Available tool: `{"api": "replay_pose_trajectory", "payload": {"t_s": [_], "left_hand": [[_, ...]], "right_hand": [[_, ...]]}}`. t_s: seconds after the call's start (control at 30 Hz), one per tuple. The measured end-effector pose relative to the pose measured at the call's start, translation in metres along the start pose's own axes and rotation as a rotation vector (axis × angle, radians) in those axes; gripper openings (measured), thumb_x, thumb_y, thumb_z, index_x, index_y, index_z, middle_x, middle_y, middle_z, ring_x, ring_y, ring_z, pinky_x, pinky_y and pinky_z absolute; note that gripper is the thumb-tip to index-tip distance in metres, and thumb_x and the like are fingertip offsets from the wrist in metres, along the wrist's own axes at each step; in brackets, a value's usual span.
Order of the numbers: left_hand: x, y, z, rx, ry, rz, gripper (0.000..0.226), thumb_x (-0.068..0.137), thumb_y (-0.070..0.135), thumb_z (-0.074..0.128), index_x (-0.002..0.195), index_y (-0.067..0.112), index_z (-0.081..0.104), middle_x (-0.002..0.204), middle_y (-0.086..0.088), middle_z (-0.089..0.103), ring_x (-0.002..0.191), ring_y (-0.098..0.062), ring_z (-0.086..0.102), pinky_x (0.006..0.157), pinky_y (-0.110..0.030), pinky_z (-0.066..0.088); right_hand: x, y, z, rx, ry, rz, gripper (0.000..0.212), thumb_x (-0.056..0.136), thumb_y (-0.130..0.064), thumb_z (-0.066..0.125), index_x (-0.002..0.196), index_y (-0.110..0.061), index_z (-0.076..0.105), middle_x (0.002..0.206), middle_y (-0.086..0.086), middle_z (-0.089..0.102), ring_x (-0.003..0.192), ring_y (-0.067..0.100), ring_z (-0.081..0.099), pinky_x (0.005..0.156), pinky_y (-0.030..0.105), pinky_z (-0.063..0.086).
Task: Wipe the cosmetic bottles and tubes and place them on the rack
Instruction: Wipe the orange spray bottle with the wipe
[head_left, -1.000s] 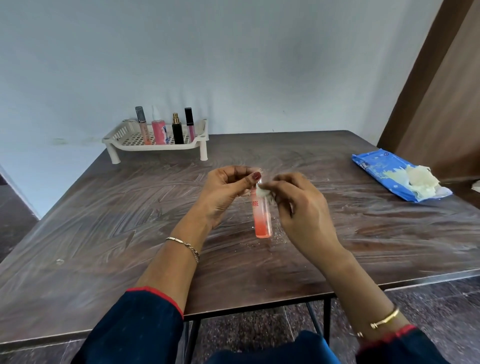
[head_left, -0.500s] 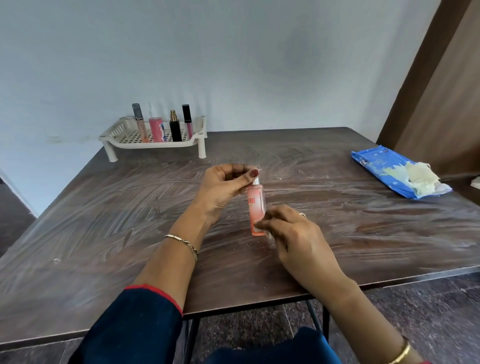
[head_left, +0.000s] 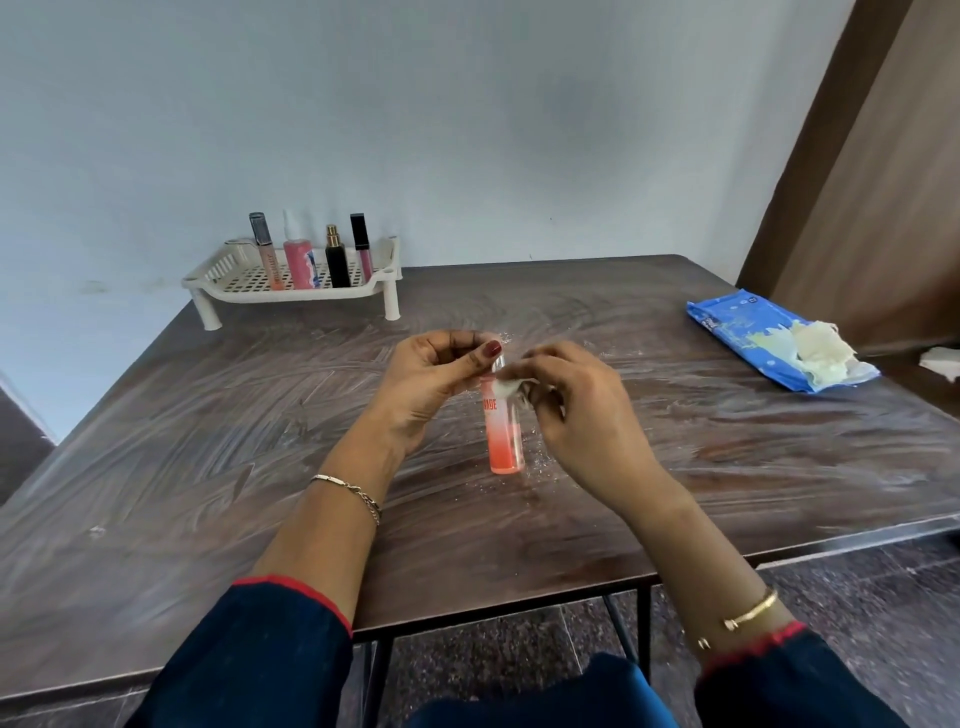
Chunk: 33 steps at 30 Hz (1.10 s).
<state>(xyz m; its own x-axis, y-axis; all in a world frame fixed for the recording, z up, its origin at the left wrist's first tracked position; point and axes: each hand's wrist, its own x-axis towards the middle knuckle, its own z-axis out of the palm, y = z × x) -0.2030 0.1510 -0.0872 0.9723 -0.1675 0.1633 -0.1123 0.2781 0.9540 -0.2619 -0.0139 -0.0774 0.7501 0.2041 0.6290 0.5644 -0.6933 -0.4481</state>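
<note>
Orange-pink bottle (head_left: 505, 441), upright near the middle of the table (head_left: 208, 441), base down on the surface. Pinched at the cap by the left hand (head_left: 434, 379), thumb and fingers curled around it. Touched near the neck by a white wipe (head_left: 506, 385), gripped in the curled fingers of the right hand (head_left: 576, 410). At the far left corner, a white rack (head_left: 223, 273) with four cosmetics (head_left: 337, 265) upright. At the right edge, a blue wipe pack (head_left: 737, 327) under crumpled wipes (head_left: 821, 348).

Red lettering on the pink bottle (head_left: 506, 441) ends in "AGE"; other print is unreadable.
</note>
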Motion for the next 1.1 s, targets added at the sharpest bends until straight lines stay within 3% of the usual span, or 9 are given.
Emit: {"api": "replay_pose_trajectory", "payload": {"t_s": [0.17,0.3,0.4,0.6,0.67,0.8,0.9,1.1], "left_hand": [[0.0,-0.001,-0.001,-0.02,0.03,-0.02,0.012,0.078,0.005,0.069,0.09,0.004,0.069,0.073,0.0,0.071,0.069,-0.011,0.067,0.065,-0.025,0.056],[0.002,-0.001,0.0,-0.001,0.045,-0.035,0.014,0.076,0.008,0.071,0.091,0.006,0.069,0.074,0.003,0.071,0.071,-0.009,0.066,0.067,-0.026,0.057],[0.002,-0.002,0.002,0.0,0.043,-0.035,0.012,0.079,0.006,0.069,0.092,0.007,0.069,0.074,0.004,0.071,0.072,-0.008,0.064,0.069,-0.026,0.058],[-0.003,-0.001,0.001,-0.022,-0.005,-0.036,0.028,0.075,0.013,0.07,0.102,0.005,0.069,0.101,-0.004,0.071,0.08,-0.006,0.065,0.074,-0.027,0.057],[-0.003,-0.001,0.0,-0.022,0.011,-0.046,0.029,0.071,0.016,0.072,0.098,0.005,0.07,0.1,-0.008,0.07,0.08,-0.009,0.065,0.076,-0.029,0.057],[-0.003,-0.001,-0.001,-0.044,0.018,-0.055,0.018,0.068,0.019,0.073,0.083,0.012,0.07,0.076,0.002,0.068,0.073,-0.011,0.063,0.073,-0.029,0.055],[-0.004,-0.001,0.0,-0.072,0.016,-0.041,0.017,0.068,0.017,0.074,0.083,0.011,0.068,0.073,0.001,0.067,0.07,-0.013,0.063,0.068,-0.027,0.055],[-0.003,-0.001,0.001,-0.06,0.065,-0.024,0.017,0.069,0.014,0.075,0.081,0.008,0.066,0.075,-0.005,0.067,0.071,-0.016,0.065,0.067,-0.026,0.058]], "right_hand": [[-0.003,0.0,0.007,-0.059,-0.048,-0.086,0.024,0.082,0.004,0.064,0.098,-0.013,0.073,0.1,-0.002,0.063,0.086,0.014,0.061,0.074,0.028,0.053],[-0.021,0.0,0.007,-0.093,-0.112,-0.125,0.024,0.079,0.007,0.066,0.096,-0.008,0.074,0.102,0.002,0.065,0.082,0.019,0.065,0.071,0.027,0.055],[-0.035,0.001,0.007,-0.118,-0.171,-0.151,0.027,0.076,0.01,0.064,0.095,-0.007,0.073,0.101,0.004,0.064,0.079,0.023,0.065,0.066,0.034,0.056],[-0.051,0.006,0.008,-0.2,-0.385,-0.124,0.029,0.079,0.007,0.059,0.097,-0.012,0.072,0.105,0.002,0.061,0.084,0.026,0.062,0.07,0.042,0.053],[-0.045,0.003,0.004,-0.161,-0.344,-0.128,0.028,0.077,0.006,0.06,0.095,-0.011,0.072,0.101,0.002,0.062,0.081,0.026,0.062,0.068,0.043,0.053],[-0.025,-0.007,-0.003,-0.107,-0.106,-0.131,0.022,0.08,0.004,0.063,0.095,-0.008,0.072,0.099,0.003,0.063,0.081,0.023,0.063,0.065,0.037,0.054],[-0.008,-0.012,-0.002,-0.11,0.016,-0.158,0.02,0.082,0.002,0.066,0.099,-0.006,0.072,0.098,0.006,0.063,0.081,0.023,0.063,0.065,0.034,0.054],[-0.001,-0.007,0.018,-0.184,-0.015,-0.15,0.027,0.084,-0.003,0.069,0.11,-0.007,0.069,0.1,0.008,0.061,0.076,0.026,0.061,0.06,0.04,0.054]]}}
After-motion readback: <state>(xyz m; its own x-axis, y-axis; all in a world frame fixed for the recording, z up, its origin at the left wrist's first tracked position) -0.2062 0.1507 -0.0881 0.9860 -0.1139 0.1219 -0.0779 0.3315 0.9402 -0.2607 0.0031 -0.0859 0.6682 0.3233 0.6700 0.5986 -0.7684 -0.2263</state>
